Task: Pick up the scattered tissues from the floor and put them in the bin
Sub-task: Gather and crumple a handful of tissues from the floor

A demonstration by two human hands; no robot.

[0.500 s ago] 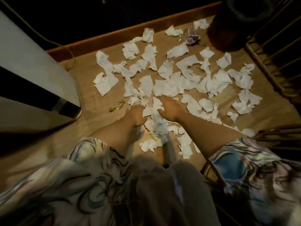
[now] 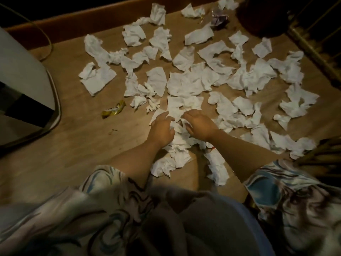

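Several crumpled white tissues [image 2: 186,84] lie scattered over the wooden floor [image 2: 77,141], thickest in the middle and to the right. My left hand [image 2: 162,128] rests palm down on the near tissues with its fingers spread. My right hand [image 2: 200,124] is beside it, fingers curled down onto a tissue [image 2: 181,106]; its fingertips are hidden. More tissues [image 2: 171,161] lie between my forearms. A dark round container [image 2: 258,17], probably the bin, stands at the far right, partly cut off by the frame.
A white appliance [image 2: 24,71] with a curved base stands at the left, a cable [image 2: 48,39] behind it. A yellow wrapper [image 2: 113,109] and a purple wrapper [image 2: 219,20] lie on the floor. Rack bars [image 2: 313,45] and chair legs [image 2: 324,150] border the right. A wooden skirting [image 2: 73,19] runs along the back.
My head has come lower and closer to the floor. Both hands stay on the middle tissues; my right hand's fingers have curled in more.
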